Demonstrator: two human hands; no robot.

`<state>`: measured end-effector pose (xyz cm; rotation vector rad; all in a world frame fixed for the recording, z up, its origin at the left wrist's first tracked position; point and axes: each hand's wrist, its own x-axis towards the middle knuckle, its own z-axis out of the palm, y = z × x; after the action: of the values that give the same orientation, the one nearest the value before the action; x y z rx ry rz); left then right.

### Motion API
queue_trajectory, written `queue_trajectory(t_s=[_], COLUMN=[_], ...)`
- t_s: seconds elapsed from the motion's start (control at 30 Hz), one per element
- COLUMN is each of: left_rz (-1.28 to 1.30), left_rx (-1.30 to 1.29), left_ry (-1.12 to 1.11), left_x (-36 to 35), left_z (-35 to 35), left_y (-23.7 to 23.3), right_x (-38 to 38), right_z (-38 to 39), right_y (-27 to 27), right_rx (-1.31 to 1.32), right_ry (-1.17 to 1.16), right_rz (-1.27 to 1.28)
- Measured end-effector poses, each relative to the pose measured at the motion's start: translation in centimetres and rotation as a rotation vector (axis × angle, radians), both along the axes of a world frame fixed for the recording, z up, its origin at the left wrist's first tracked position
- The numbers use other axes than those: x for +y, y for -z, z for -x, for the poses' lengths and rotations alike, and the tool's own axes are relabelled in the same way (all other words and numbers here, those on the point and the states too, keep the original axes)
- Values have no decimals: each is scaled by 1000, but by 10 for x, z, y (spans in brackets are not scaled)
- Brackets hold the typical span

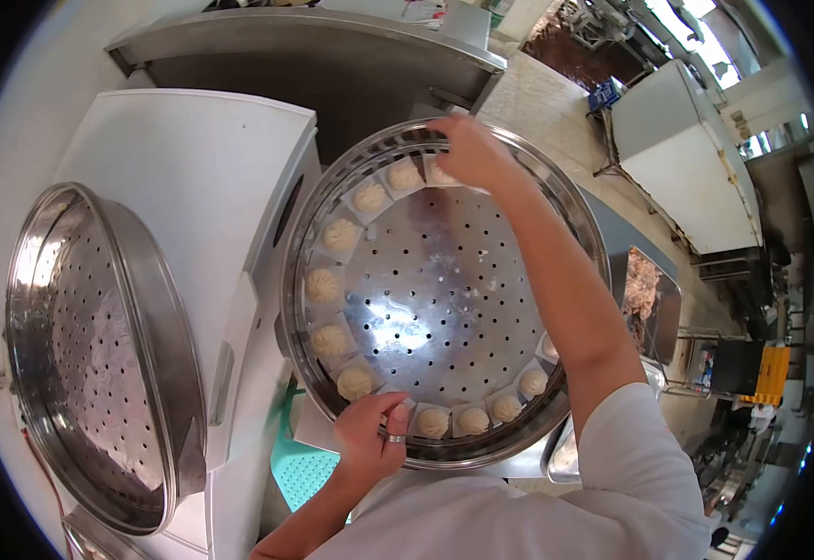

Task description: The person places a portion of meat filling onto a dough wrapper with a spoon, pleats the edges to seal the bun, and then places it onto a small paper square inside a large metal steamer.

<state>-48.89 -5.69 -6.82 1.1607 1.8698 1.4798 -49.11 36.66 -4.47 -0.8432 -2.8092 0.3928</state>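
A person in a white top works over a round perforated steamer tray, which sits at the centre of the scene just right of a white cabinet. The left hand, a ring on one finger, is closed over the tray's near rim, thumb and fingers clamped on the metal edge. The right hand reaches across to the far rim, fingers curled down over the paper squares there; whether they pinch anything cannot be told. Raw pleated buns, each on its own paper, line the tray's left side and near edge in a single row against the wall, while the middle of the tray is bare. A second tray stands tilted at far left, leaning by the cabinet. A teal basket shows below the tray's near-left edge.
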Motion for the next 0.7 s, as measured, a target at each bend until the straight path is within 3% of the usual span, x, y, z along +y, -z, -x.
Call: queue_trajectory(t_s=[0.2, 0.5, 0.7], left_rz=[23, 19, 74], left_rx=[12, -50, -14], left_ry=[19, -27, -8], left_x=[-1, 1, 1], left_z=[0, -7, -8], left_y=[-2, 3, 2], right_x=[38, 40, 37], right_z=[-62, -145, -173], right_y=[-27, -11, -6], right_rx=[-148, -80, -182], right_ry=[236, 347, 422], right_rz=[93, 115, 194])
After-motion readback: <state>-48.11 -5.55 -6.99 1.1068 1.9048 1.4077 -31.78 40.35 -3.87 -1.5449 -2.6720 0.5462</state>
